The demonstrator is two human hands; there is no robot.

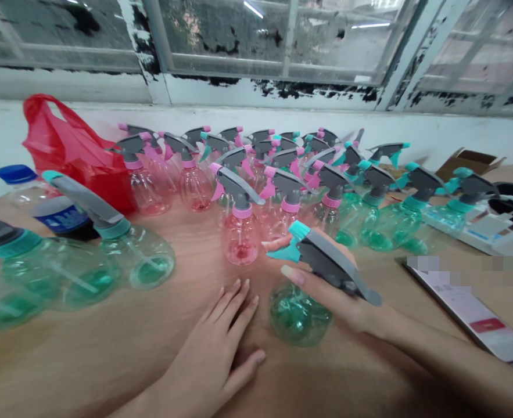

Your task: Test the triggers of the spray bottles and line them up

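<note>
My right hand [326, 290] is wrapped round the grey and teal trigger head of a green spray bottle [297, 316] that stands on the wooden table [108, 360]. My left hand [216, 342] lies flat on the table just left of that bottle, fingers stretched out and holding nothing. Right behind them stands a pink spray bottle [240, 232].
Several pink spray bottles [190, 180] and green spray bottles [387, 215] crowd the back of the table. More green bottles [125, 249] stand at the left, near a blue-capped water bottle [42, 203] and a red plastic bag [77, 151]. A power strip [469, 229] and a printed sheet [474, 313] lie at right.
</note>
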